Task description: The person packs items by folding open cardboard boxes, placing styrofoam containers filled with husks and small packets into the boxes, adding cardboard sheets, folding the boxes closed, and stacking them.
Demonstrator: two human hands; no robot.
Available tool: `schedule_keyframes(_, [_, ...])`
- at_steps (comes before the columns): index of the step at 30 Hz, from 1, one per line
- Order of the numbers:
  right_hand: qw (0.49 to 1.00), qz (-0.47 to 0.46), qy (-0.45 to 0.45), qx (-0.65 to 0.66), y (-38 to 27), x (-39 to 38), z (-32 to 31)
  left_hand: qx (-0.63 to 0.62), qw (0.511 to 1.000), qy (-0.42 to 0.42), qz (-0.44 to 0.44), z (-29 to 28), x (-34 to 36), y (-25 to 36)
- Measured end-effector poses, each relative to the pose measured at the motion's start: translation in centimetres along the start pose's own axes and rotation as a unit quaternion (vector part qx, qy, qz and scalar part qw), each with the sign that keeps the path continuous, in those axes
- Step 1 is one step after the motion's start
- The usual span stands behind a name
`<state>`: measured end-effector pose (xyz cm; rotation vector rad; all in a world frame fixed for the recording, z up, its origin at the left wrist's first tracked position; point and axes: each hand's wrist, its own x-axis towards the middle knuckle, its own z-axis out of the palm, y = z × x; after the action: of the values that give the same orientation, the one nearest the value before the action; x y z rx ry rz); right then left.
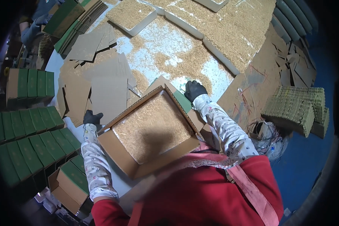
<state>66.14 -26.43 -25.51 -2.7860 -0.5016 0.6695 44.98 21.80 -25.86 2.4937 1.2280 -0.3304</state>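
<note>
An open brown cardboard box (pixel 133 165) stands tilted in front of me, wood shavings (pixel 150 124) spread inside it within a pale liner edge. My left hand (pixel 92 118), in a dark glove, is beside the box's left corner, thumb stretched out and nothing visible in it. Beyond the far right corner of the box, my right hand (pixel 195 90), also gloved, is low over the table with fingers curled. A small whitish-green piece (pixel 182 85) shows at its fingertips; what it is I cannot make out. Behind the box's right wall lies a green flap (pixel 182 101).
Flat cardboard sheets (pixel 109 94) lie on the left of the table. Shavings-filled white trays (pixel 133 29) stand at the back. Green boxes (pixel 22 158) line the left side. Stacked corrugated pads (pixel 292 109) and a plastic bag (pixel 269 145) are at right.
</note>
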Motion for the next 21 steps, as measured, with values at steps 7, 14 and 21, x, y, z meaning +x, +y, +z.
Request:
schedule_keyframes(7, [0.988, -0.019, -0.083, 0.125, 2.6, 1.3, 0.3, -0.169, 0.98, 0.035, 0.099, -2.2, -2.8, -1.9])
schedule_keyframes(14, [0.996, -0.02, -0.01, 0.092, 2.2, 1.6, 2.8, -0.33, 0.931, 0.008, 0.153, -7.0, -11.9, 3.9])
schedule_keyframes(21, [0.971, -0.09, -0.082, 0.205, 5.0, 3.7, 3.6, -0.38, 0.851, 0.29, 0.216, -11.9, -19.0, 9.5])
